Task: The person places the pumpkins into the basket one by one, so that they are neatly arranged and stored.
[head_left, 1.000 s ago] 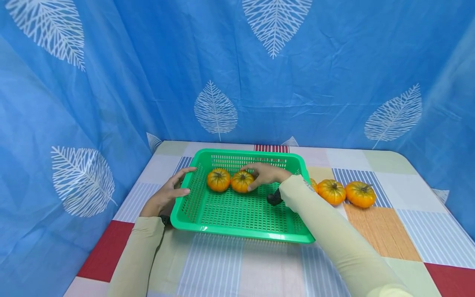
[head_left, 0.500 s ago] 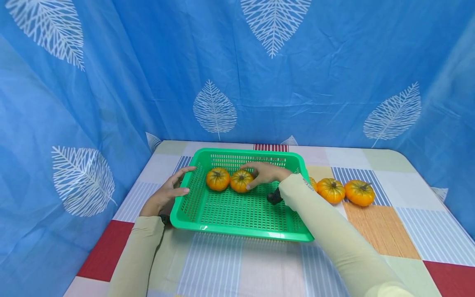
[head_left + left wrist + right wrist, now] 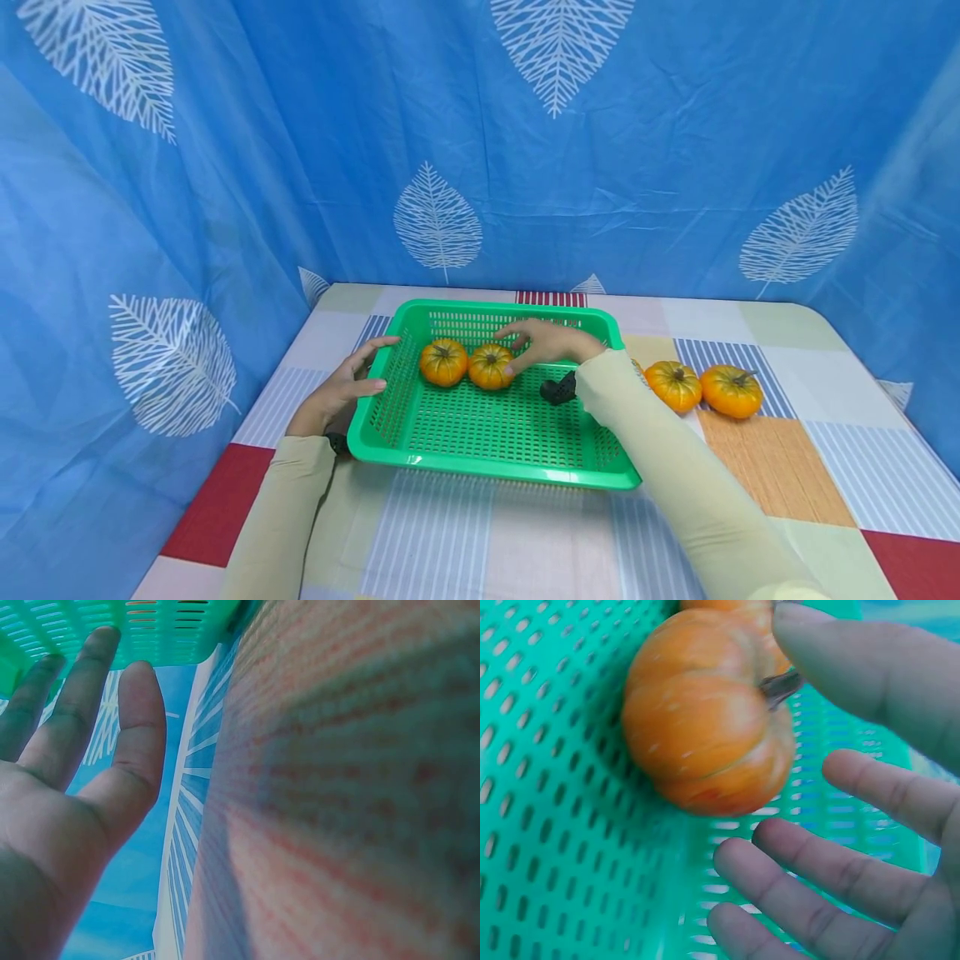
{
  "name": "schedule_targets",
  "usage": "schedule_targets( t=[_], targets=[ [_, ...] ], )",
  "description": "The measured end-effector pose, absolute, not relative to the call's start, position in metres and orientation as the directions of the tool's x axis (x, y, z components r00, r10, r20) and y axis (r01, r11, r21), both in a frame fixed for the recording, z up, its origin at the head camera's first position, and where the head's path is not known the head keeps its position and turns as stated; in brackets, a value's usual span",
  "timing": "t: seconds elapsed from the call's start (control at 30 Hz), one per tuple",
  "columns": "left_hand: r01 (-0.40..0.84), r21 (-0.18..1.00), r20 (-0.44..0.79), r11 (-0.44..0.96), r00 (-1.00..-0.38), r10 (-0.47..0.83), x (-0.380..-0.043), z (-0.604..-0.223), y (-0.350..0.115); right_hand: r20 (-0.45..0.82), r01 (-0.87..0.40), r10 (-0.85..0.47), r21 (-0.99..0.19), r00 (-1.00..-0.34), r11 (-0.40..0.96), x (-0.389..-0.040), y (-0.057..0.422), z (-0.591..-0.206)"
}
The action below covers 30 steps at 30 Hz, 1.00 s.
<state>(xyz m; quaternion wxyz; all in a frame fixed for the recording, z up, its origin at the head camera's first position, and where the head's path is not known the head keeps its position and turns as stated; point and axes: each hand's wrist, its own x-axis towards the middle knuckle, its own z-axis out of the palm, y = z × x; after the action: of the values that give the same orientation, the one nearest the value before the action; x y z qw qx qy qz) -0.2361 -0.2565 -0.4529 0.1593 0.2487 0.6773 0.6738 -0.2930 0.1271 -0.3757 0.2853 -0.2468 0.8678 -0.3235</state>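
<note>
Two small orange pumpkins sit side by side inside a green slotted basket (image 3: 487,429), near its back left. My right hand (image 3: 551,342) hovers over the right one (image 3: 489,368), its thumb and fingers spread. In the right wrist view, a gap shows between the fingers and this pumpkin (image 3: 705,727), whose stem points toward the thumb. The left pumpkin (image 3: 443,363) touches or nearly touches its neighbour. At the basket's left wall is my left hand (image 3: 337,392), fingers extended and loosely spread. Its fingertips (image 3: 105,639) overlap the green wall in the left wrist view; contact is unclear.
Right of the basket, two more pumpkins (image 3: 672,387) (image 3: 732,392) stand on the checked tablecloth (image 3: 787,467). Another beside them is mostly hidden by my right sleeve (image 3: 675,475). A blue leaf-patterned curtain (image 3: 630,208) closes off the back and sides.
My right hand has let go of the right pumpkin in the basket and lifted slightly up and to the right. The left hand and the basket stay put.
</note>
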Motion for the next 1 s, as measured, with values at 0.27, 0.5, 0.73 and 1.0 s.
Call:
schedule_targets(
  t=[0.27,0.5,0.73,1.0],
  targets=[
    [0.106,0.994,0.107,-0.035,-0.824,0.557,-0.236,-0.453,-0.257,-0.261,-0.264,-0.640,-0.751,-0.723,0.605,-0.286,0.131,-0.363],
    [0.099,0.994,0.108,-0.047,-0.818,0.565,-0.236,-0.454,-0.257,-0.145,-0.339,-0.663,-0.768,-0.734,0.543,-0.275,0.136,-0.354],
    [0.105,0.993,0.112,-0.044,-0.817,0.566,-0.237,-0.455,-0.258,-0.027,-0.414,-0.686,-0.779,-0.727,0.471,-0.264,0.142,-0.345],
    [0.104,0.994,0.105,-0.034,-0.822,0.560,-0.238,-0.454,-0.257,0.026,-0.475,-0.685,-0.739,-0.728,0.478,-0.251,0.149,-0.338]
  ],
)
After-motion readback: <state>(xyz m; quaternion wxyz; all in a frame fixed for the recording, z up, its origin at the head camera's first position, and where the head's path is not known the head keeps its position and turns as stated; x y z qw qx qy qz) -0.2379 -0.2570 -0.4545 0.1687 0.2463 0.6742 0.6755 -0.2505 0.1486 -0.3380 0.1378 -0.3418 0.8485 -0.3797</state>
